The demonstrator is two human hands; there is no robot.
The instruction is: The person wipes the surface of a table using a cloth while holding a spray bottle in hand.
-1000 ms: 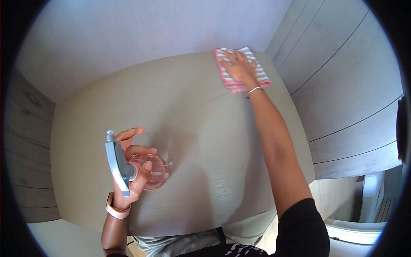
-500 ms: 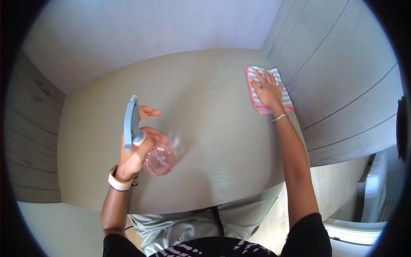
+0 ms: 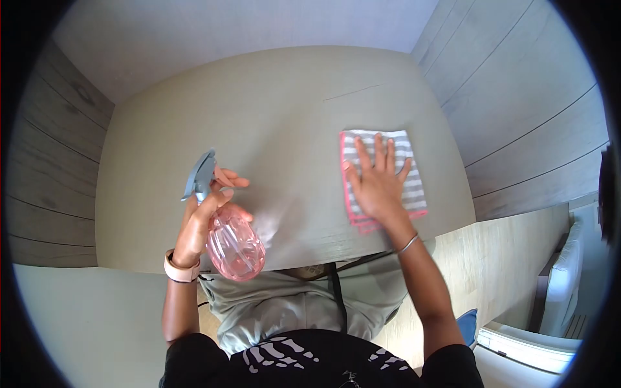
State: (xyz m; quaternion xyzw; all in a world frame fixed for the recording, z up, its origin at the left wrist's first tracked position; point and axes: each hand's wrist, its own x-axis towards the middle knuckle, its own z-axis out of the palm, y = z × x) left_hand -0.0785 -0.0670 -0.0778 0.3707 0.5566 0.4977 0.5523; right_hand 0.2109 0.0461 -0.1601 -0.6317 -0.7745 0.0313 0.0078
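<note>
My left hand [image 3: 200,223] is wrapped round the neck of a spray bottle [image 3: 237,251]. The bottle has a clear pink, ribbed body and a blue-grey trigger head, and it is held tilted above the front left of the table. On the right, my right hand [image 3: 380,189] lies flat with its fingers spread on a folded cloth [image 3: 415,187]. The cloth has grey and white stripes and a pink edge, and rests on the beige tabletop [image 3: 284,123]. Shiny wet-looking streaks show on the table beside the cloth, near the front edge.
Grey wood-grain panels [image 3: 58,161] border the table on the left, and a similar panel [image 3: 517,110] stands on the right. A pale wall [image 3: 246,29] rises behind. Below lies a light wood floor [image 3: 491,258], with a blue item [image 3: 467,325] at lower right.
My right hand and the cloth have come from the far right corner toward me and to the left. The spray bottle has tilted, its base swinging toward me, still in my left hand.
</note>
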